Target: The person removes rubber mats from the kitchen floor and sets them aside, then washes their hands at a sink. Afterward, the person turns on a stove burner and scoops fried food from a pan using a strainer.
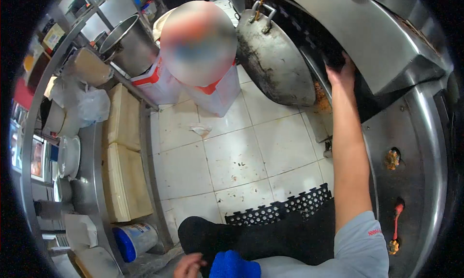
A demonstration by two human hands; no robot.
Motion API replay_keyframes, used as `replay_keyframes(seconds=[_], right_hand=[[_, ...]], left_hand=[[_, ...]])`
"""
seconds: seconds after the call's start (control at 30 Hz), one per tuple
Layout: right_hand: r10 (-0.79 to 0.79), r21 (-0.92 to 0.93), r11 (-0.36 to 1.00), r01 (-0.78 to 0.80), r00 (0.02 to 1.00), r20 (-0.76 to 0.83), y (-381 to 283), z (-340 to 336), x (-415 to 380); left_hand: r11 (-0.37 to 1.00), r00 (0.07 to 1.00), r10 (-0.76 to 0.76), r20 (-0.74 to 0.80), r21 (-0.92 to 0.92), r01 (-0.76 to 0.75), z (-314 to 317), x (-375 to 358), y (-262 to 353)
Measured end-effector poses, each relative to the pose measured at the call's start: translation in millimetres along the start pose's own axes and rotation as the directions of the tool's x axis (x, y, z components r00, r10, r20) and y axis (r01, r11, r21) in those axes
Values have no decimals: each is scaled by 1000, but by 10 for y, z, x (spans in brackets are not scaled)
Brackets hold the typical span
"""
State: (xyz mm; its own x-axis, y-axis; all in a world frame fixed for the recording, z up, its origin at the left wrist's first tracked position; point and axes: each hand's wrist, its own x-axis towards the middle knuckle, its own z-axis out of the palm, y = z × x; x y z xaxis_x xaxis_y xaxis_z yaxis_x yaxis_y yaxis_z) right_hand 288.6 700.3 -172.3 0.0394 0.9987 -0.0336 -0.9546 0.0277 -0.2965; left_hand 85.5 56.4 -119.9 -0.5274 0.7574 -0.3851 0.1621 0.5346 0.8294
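Note:
My right hand (342, 74) reaches forward into the dark gap (367, 96) beneath a stainless steel unit (367, 41). Its thumb and a finger curve around something black, which I cannot make out in the shadow. At the bottom edge is my left hand (188, 266), partly cut off, its loosely bent fingers apart and nothing visible in them. A blue fluffy cloth (233, 265) lies just to the right of that hand, by my black-trousered leg (256, 239). Left of the right hand, a large worn metal wok (278, 58) with loop handles leans on its side against the unit.
Along the left runs a metal shelf (99, 181) with cream lidded containers (126, 181), a blue-lidded tub (135, 240) and a steel pot (129, 46). White-and-red boxes (212, 96) stand on the tiled floor (232, 147). A perforated black mat (280, 208) lies nearby. A red-handled spoon (398, 212) rests at right.

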Motion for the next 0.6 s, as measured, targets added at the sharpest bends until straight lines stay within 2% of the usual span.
replay_keyframes(seconds=[0.07, 0.1, 0.13, 0.17, 0.2, 0.23, 0.3, 0.37, 0.4, 0.43, 0.47, 0.5, 0.53, 0.57, 0.6], right_hand=[[-68, -176, 983, 49, 992, -102, 155, 438, -315], [-150, -340, 936, 94, 979, -141, 203, 394, -189], [-95, -294, 953, 76, 994, -52, 119, 217, -20], [-39, -252, 967, 48, 998, 38, 38, 38, 150], [16, -215, 976, 12, 992, 127, -43, -141, 321], [16, -245, 969, 7, 996, 90, -87, -195, 406], [-39, -355, 935, -18, 988, -153, -119, -348, 382], [-102, -470, 876, -106, 912, -396, -142, -551, 338], [-120, -512, 842, -168, 868, -483, -151, -659, 286], [-142, -538, 813, -224, 818, -557, -139, -763, 244], [-154, -558, 783, -275, 783, -602, -131, -835, 173], [-167, -573, 760, -307, 759, -629, -116, -876, 95], [-189, -598, 739, -311, 755, -627, -120, -903, 30], [-195, -675, 681, -283, 819, -540, -186, -995, 37], [-209, -679, 678, -283, 811, -547, -201, -961, -95]], left_hand=[[1000, 999, -8, 51, -3, 8, 140, -221, 35], [998, 985, -53, 162, -17, 56, 197, -379, -469], [994, 957, -92, 276, -28, 104, 269, -455, -975], [994, 956, -91, 280, -26, 102, 358, -317, -919], [972, 962, -44, 268, -211, 104, 507, -85, -731], [913, 970, 0, 245, -395, 100, 624, 160, -579], [992, 920, 79, 383, -117, -37, 738, 590, -510], [944, 834, 248, 492, 69, -322, 853, 1057, -486], [950, 828, 229, 513, 67, -304, 907, 1240, -445], [934, 818, 204, 538, 143, -328, 941, 1421, -365], [932, 831, 167, 530, 189, -308, 1004, 1602, -375], [891, 839, 223, 496, 246, -382, 1050, 1738, -376], [892, 832, 224, 508, 238, -385, 1100, 1872, -391], [895, 829, 269, 490, 190, -403, 1162, 1996, -423], [896, 826, 310, 471, 144, -419, 1225, 2100, -493]])
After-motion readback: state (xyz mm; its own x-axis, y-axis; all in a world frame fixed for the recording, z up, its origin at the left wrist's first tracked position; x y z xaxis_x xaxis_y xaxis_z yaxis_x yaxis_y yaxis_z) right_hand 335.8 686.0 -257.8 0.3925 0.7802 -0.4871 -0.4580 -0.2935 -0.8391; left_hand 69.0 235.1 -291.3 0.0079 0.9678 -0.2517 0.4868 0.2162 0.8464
